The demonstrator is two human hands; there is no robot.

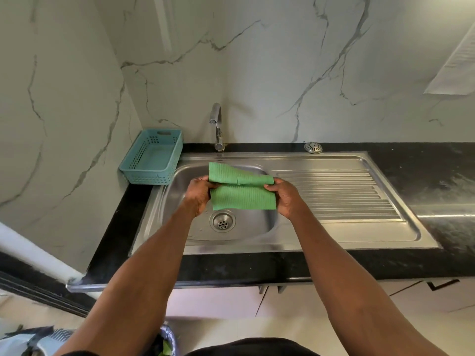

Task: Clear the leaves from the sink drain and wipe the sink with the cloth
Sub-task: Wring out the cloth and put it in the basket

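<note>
Two hands, both clamped on one green ribbed cloth (241, 190), held in the air above the sink basin (259, 224).

Item 1, left hand (198, 196): pinches the cloth's left edge between thumb and fingers.
Item 2, right hand (284, 197): pinches the right edge the same way. The cloth is stretched between them, its upper half folding over toward the tap (217, 127); a short slit or fold break shows at the crease.
Item 3, drain (222, 222): round perforated strainer in the near part of the basin floor, just below the cloth. No leaves are visible on it, so the clearing step looks done and wiping appears to be the step in hand.
Item 4, blue perforated basket (151, 158): on the black countertop (257, 265) at the sink's far left corner.
Item 5, loose metal strainer cap (313, 147): on the far edge of the countertop, behind the ribbed draining board (334, 194).
Item 6, lined bin: at the bottom edge, with something green inside, hard to identify.

Risks, as judged: pulling the cloth taut could lengthen the break at its crease; a wide wiping stroke toward the far left corner could knock the basket.
</note>
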